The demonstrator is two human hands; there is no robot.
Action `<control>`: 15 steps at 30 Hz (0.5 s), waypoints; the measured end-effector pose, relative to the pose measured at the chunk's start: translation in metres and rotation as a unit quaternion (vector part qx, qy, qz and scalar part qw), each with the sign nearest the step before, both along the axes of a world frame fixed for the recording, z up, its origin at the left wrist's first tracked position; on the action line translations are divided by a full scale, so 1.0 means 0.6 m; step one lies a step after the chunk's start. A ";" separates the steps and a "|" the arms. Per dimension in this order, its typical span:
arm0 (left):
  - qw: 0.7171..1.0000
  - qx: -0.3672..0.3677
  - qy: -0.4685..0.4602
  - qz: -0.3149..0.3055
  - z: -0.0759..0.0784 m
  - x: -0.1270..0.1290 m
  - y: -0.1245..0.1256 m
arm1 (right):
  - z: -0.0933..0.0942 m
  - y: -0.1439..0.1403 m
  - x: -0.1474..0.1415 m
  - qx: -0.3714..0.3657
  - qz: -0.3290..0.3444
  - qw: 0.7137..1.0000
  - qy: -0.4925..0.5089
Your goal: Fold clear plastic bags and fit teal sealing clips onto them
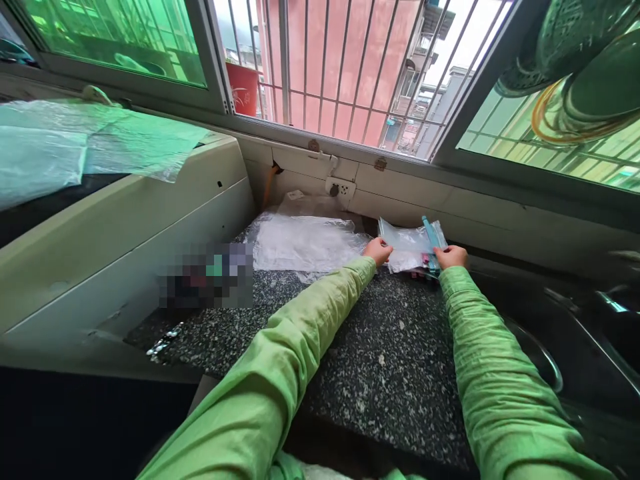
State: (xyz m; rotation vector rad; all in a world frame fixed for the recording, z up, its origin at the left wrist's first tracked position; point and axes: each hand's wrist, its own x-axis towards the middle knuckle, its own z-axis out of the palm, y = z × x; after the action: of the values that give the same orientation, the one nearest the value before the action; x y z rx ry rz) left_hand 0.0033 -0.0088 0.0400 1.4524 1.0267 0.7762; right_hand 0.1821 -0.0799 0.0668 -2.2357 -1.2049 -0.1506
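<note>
A clear plastic bag (407,241) is stretched between my two hands above the far right of the speckled counter. My left hand (379,251) pinches its left edge. At the right edge, my right hand (451,257) is closed on the same bag. A light-blue strip (429,232) runs up along the bag's right side, just beside my right fingers; I cannot tell whether it lies inside or behind the plastic. Small pink and teal items (425,261) show at the bag's lower right, partly hidden by my right hand. To the left of my left hand lies white plastic sheeting (305,243).
A dark speckled stone counter (385,353) spreads below my arms. On the right is a metal sink (537,347). A power socket (341,190) sits on the wall below the barred window. At left, plastic sheeting (100,137) covers a pale raised unit (200,177). One counter patch is blurred out.
</note>
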 end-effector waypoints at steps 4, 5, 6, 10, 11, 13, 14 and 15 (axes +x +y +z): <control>1.000 0.000 0.022 -0.005 -0.004 -0.005 -0.003 | -0.004 0.000 -0.001 -0.008 0.000 1.000 -0.003; 1.000 0.002 0.027 -0.008 -0.006 -0.007 -0.004 | -0.004 0.001 -0.003 -0.017 -0.008 1.000 -0.005; 0.999 0.005 0.032 -0.010 -0.007 -0.010 -0.006 | -0.004 0.002 -0.005 -0.029 -0.020 0.999 -0.006; 0.998 0.023 0.054 -0.022 -0.015 -0.027 -0.013 | 0.002 0.010 -0.018 -0.088 -0.085 0.992 -0.004; 0.997 0.031 0.063 -0.029 -0.017 -0.032 -0.016 | 0.006 0.012 -0.022 -0.098 -0.095 0.991 -0.003; 0.993 0.059 0.088 -0.052 -0.019 -0.048 -0.022 | 0.017 0.017 -0.027 -0.118 -0.115 0.986 -0.011; 0.989 0.082 0.104 -0.067 -0.019 -0.059 -0.027 | 0.023 0.019 -0.029 -0.129 -0.125 0.983 -0.022; 0.983 0.109 0.122 -0.084 -0.019 -0.072 -0.032 | 0.030 0.022 -0.030 -0.140 -0.136 0.980 -0.036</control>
State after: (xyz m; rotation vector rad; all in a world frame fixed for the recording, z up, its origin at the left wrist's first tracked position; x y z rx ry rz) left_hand -0.0400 -0.0277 0.0286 1.8333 1.0090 0.6121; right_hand 0.1641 -0.0670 0.0849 -2.6602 -1.0013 -0.1801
